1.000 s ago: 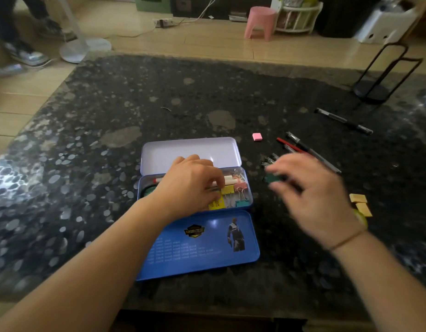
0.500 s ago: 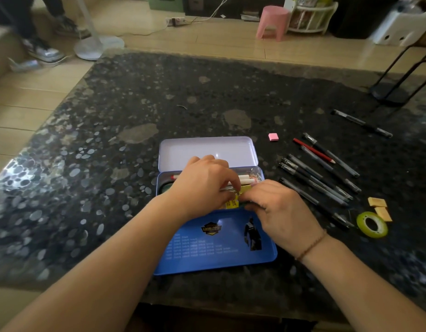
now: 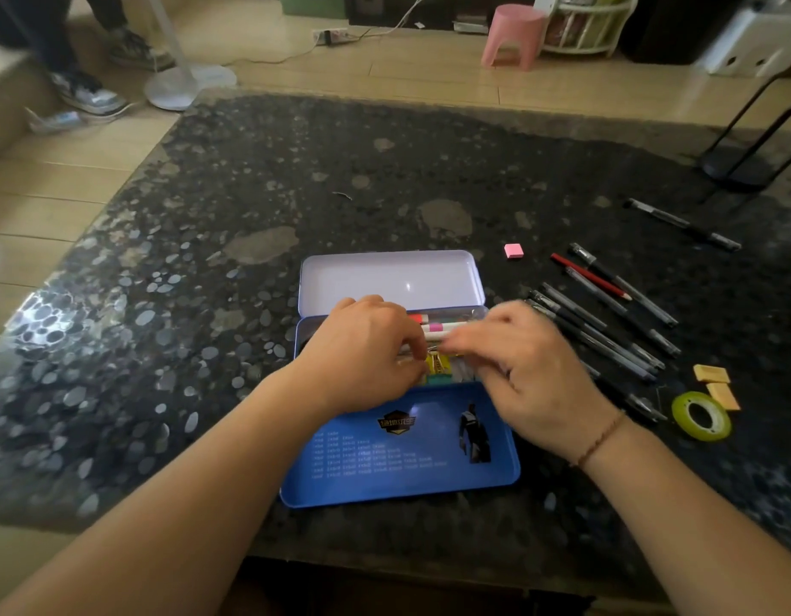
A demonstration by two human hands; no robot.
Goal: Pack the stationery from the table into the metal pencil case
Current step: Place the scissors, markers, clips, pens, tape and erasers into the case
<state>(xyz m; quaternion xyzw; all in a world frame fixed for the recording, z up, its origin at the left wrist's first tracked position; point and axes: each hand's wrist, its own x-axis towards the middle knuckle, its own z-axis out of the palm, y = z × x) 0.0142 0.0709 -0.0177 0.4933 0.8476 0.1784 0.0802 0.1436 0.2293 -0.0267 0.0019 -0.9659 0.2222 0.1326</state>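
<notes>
The blue metal pencil case (image 3: 398, 455) is lying open near the front middle of the dark speckled stone surface (image 3: 207, 304), with its pale inner lid (image 3: 389, 280) folded back and markers and binder clips showing in its tray. A yellow binder clip (image 3: 437, 364) in the tray is being pinched by the curled fingers of the left hand (image 3: 367, 357). The right hand (image 3: 527, 371) is being held over the tray's right end, fingers bent; whether anything is being gripped cannot be told through the blur. To the right, a row of dark pens (image 3: 607, 322) is lying beside a small pink eraser (image 3: 514, 250), two orange erasers (image 3: 716, 382) and a green tape roll (image 3: 701, 415).
</notes>
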